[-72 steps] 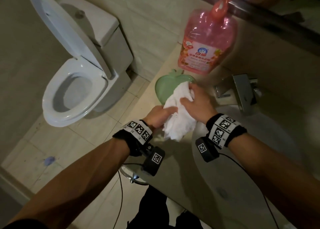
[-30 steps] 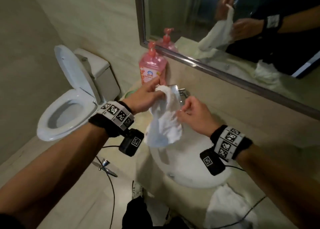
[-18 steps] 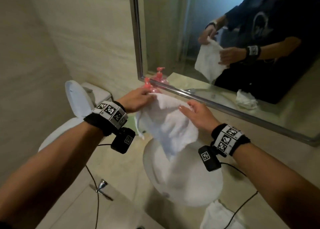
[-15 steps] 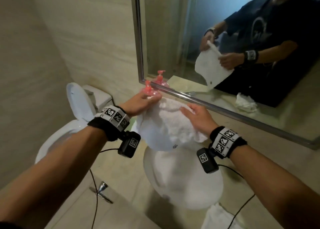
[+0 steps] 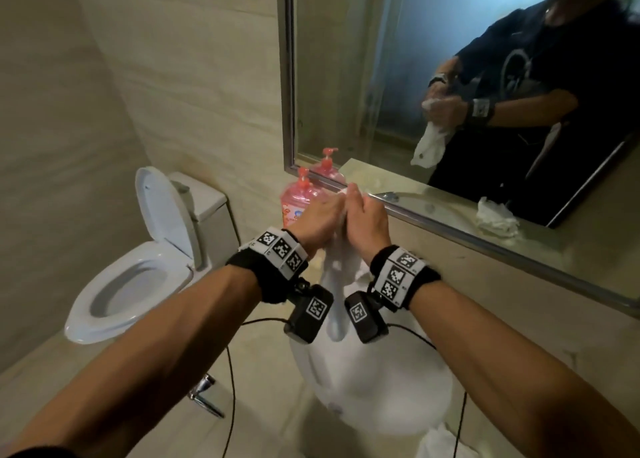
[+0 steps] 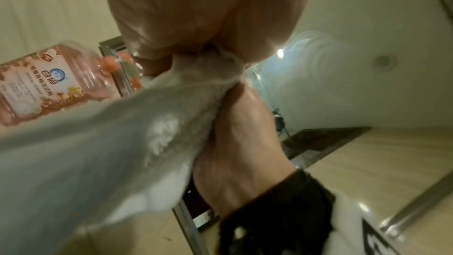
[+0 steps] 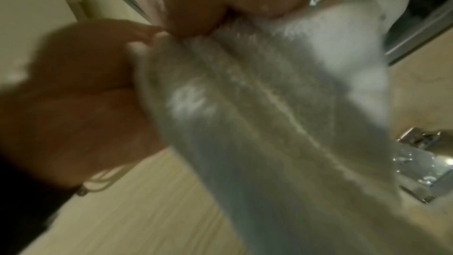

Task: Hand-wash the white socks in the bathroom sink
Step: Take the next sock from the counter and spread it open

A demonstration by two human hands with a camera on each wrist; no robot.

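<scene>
Below my wrists is the white sink [image 5: 374,398], and above it I hold one white sock [image 5: 341,267]. My left hand [image 5: 320,220] and my right hand [image 5: 365,224] both close around its top, pressed together (rubbing or wringing, I think). Next it should go down into the basin, near the pink soap bottle [image 5: 298,201].

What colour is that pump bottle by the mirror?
Pink, with a pink pump; the soap bottle shows best in the left wrist view.
</scene>
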